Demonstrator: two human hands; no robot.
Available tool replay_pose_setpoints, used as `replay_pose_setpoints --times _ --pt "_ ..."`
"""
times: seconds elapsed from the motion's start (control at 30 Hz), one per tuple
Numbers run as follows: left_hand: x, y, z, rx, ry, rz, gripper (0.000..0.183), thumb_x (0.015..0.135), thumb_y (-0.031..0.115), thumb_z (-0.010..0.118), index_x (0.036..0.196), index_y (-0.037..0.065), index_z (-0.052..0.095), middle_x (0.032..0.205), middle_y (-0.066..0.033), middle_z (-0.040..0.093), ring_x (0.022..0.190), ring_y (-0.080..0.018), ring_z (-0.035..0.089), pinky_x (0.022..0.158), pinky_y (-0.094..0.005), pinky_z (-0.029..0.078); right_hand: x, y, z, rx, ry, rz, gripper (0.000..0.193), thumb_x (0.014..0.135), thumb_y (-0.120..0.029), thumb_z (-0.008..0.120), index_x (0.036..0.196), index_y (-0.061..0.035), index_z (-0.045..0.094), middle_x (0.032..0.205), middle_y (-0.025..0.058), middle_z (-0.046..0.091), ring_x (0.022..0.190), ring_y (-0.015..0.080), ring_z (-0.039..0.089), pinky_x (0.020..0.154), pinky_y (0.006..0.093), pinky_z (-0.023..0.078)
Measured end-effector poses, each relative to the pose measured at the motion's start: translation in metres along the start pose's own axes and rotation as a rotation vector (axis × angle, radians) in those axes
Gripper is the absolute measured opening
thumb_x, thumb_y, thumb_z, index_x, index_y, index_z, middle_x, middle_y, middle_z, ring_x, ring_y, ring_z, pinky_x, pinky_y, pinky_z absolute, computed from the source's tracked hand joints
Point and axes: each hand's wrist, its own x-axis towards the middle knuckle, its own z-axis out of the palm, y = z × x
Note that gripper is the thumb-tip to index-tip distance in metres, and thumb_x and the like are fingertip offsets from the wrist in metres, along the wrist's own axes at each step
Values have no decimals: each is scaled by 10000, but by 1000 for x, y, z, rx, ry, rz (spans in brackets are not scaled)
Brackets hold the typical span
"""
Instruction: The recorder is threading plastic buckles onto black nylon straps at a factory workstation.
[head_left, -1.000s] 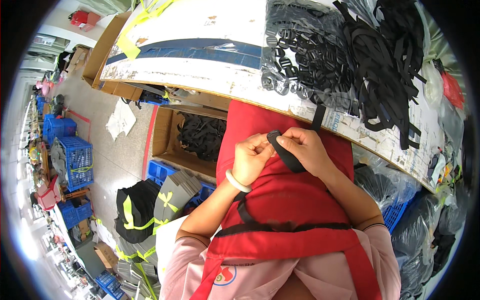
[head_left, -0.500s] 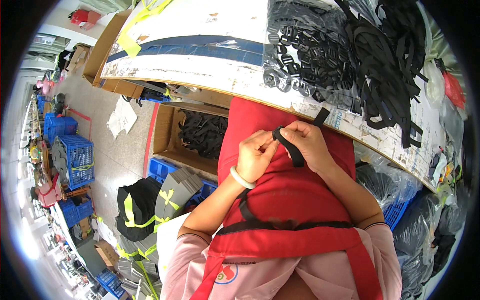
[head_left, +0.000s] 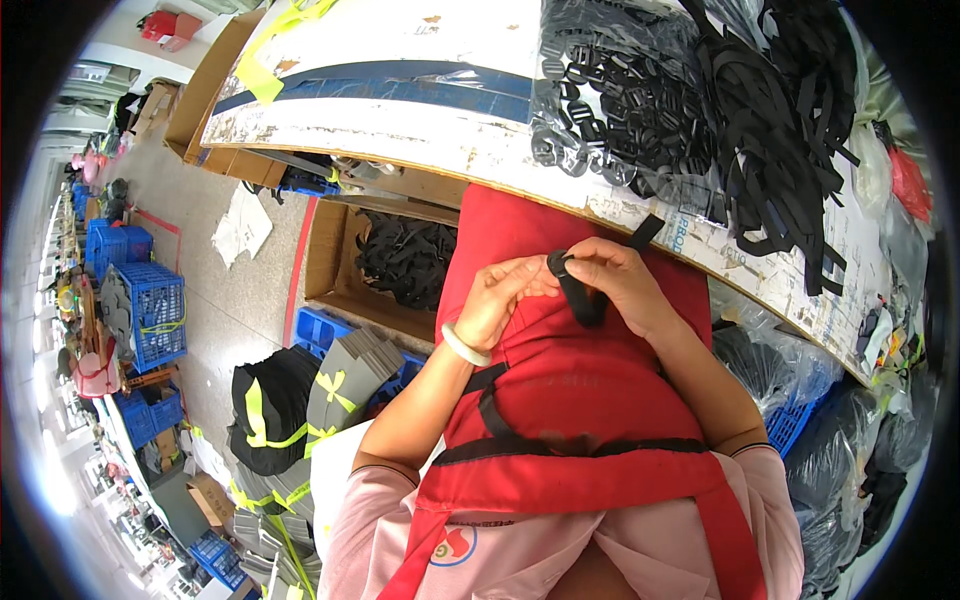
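Observation:
Over the red apron (head_left: 560, 400) on my lap I hold a black webbing strap (head_left: 580, 300) with a small dark buckle (head_left: 558, 263) on it. My right hand (head_left: 622, 285) pinches the strap beside the buckle. One stretch of webbing hangs below its fingers, and a loose end sticks out above the knuckles toward the table edge. From the other side my left hand (head_left: 500, 300), fingers pressed together, meets the buckle. Its fingertips partly hide how the strap runs through it.
On the white worktable (head_left: 420, 125) ahead lie a clear bag of black buckles (head_left: 630, 110) and a heap of black straps (head_left: 785, 150). Below the table, a cardboard box (head_left: 330, 260) holds more black straps. Grey tied bundles (head_left: 345, 385) stand at my left; plastic bags (head_left: 840, 500) lie at right.
My left hand has shifted slightly left and down, its fingers straighter. The hanging stretch of strap now curves into a loop below my right hand.

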Motion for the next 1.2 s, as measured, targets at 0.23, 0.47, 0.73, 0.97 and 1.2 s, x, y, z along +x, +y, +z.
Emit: replay_pose_setpoints --times 0.23,0.47,0.73,0.97,1.2 --pt "2 -7 9 70 131 134 171 876 58 661 1020 -31 684 893 -88 698 764 -110 641 701 -226 525 -25 -28 28 -221 116 -367 104 903 -69 617 989 -15 639 870 12 609 664 54 560 573 187 450" --pt "2 -3 21 53 85 178 170 880 17 638 1037 -40 667 903 -90 686 792 -132 657 697 -250 569 -18 -23 16 -290 219 -13 196 884 -67 634 1060 -12 568 700 16 586 506 51 532 440 186 435" --pt "-1 3 14 216 17 321 174 866 -28 629 1036 -47 664 910 -80 618 835 -137 630 751 -255 564 -7 -12 10 -42 245 -47 175 922 -162 610 993 -11 556 709 22 569 529 71 542 476 200 449" --pt "-31 45 -6 433 -174 252 147 849 -41 639 990 -35 681 863 -52 621 790 -105 584 693 -224 455 3 -7 6 51 -37 165 165 931 -198 583 911 -37 612 674 -3 538 523 61 488 473 198 395" --pt "-112 135 -87 1093 431 439 230 813 -34 667 1042 -8 668 969 -69 638 846 -131 593 733 -250 475 0 -3 -13 -219 127 28 152 916 -174 584 901 -27 620 655 -14 547 541 54 495 498 200 400"
